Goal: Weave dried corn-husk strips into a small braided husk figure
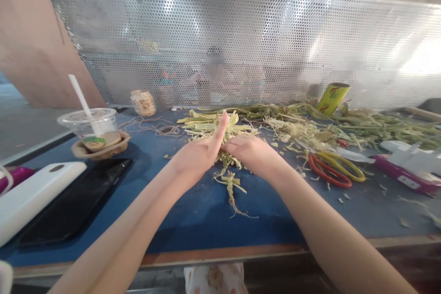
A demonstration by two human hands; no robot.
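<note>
A bundle of pale green plant strips (198, 121) lies at the middle of the blue table, its cut ends fanned toward the back. My left hand (203, 151) rests on the bundle with one finger raised upright; its other fingers are hidden among the strips. Against the bundle's right side, my right hand (246, 150) has its fingers bent together over the strips; what they pinch is too small to name. A braided piece with thin root-like ends (231, 190) hangs from the bundle toward the table's front edge.
Scissors with red and yellow handles (330, 170) lie right of my hands. Loose strips (372, 126) spread behind them, near a yellow-green tube (333, 98). At left are a black tablet (77, 200), a white case (41, 197) and a drink cup (94, 131). A perforated metal screen (234, 41) stands behind.
</note>
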